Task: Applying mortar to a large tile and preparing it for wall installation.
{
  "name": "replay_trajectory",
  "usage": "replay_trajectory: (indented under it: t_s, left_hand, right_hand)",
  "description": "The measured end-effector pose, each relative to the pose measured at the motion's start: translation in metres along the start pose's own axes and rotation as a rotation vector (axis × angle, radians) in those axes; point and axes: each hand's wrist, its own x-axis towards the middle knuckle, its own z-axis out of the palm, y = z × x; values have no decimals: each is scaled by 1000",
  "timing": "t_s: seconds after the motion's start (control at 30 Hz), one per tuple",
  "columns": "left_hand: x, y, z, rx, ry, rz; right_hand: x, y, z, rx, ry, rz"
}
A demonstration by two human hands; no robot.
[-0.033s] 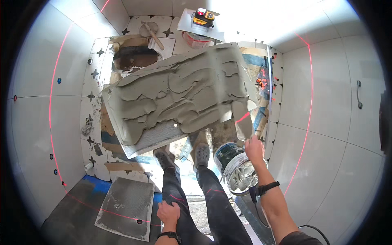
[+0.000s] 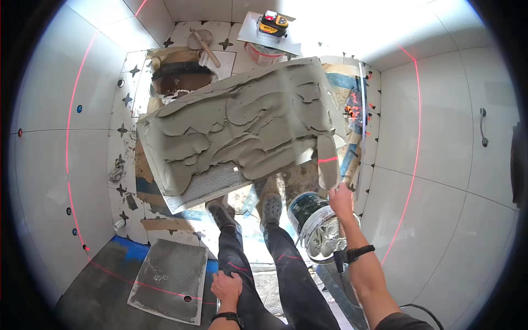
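Observation:
My right hand (image 2: 342, 201) is closed around the handle of a trowel (image 2: 329, 171). The trowel's long, mortar-smeared blade points away from me, and its far end meets the lower right edge of a large tile (image 2: 201, 190). Grey mortar (image 2: 247, 121) covers most of that tile in thick, uneven ridges, leaving a bare textured strip along the near left edge. Below the right forearm stands a bucket (image 2: 308, 208) of mortar. My left hand (image 2: 226, 286) rests on my left leg with its fingers curled in and nothing visible in them.
A yellow and black laser level (image 2: 273, 25) sits on a board over a bucket (image 2: 264, 54) at the back. A wooden-handled mallet (image 2: 206, 47) lies left of it. Another tile (image 2: 170, 280) lies at the lower left. Tiled walls rise on both sides, crossed by red laser lines.
The trowel blade has turned slightly, its far end swinging to the right and showing more of its broad face. My left hand stays where it was.

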Motion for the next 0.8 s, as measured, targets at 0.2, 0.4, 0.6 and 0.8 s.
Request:
replay_trajectory:
  t_s: [0.2, 0.4, 0.6, 0.8]
  left_hand:
    - [0, 3, 1, 53, 21, -1]
    - [0, 10, 0, 83, -18, -12]
    - [-1, 0, 10, 71, 26, 41]
    - [-3, 20, 0, 15, 33, 34]
  right_hand:
    - [-58, -76, 81, 622, -265, 150]
    - [-49, -102, 52, 2, -207, -146]
    - [24, -9, 10, -222, 4, -40]
    - [34, -33, 47, 518, 118, 65]
